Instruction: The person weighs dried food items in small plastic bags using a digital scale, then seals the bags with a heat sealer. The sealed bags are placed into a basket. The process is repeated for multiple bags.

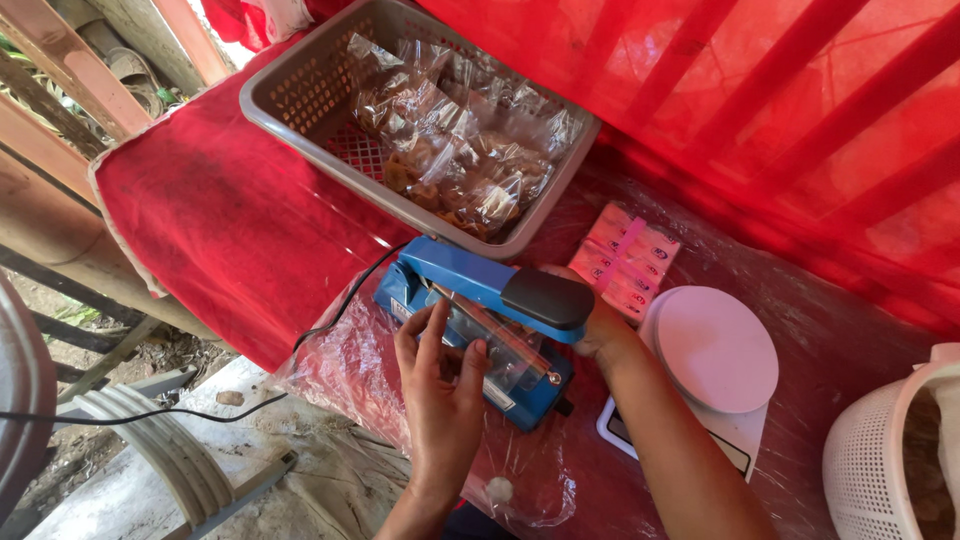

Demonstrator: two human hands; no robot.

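Being fed across the blue heat sealer, a thin, slippery clear bag is being pinched by the left hand; the right hand's grip is being hidden.

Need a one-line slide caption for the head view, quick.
Left hand steadies a clear bag on a blue heat sealer; right hand behind its lever.

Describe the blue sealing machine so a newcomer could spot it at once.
On the red-covered table, just in front of the grey basket of filled clear bags, sits the blue sealing machine. It alone has a hinged arm with a black handle, and the left hand holds a clear bag across it.
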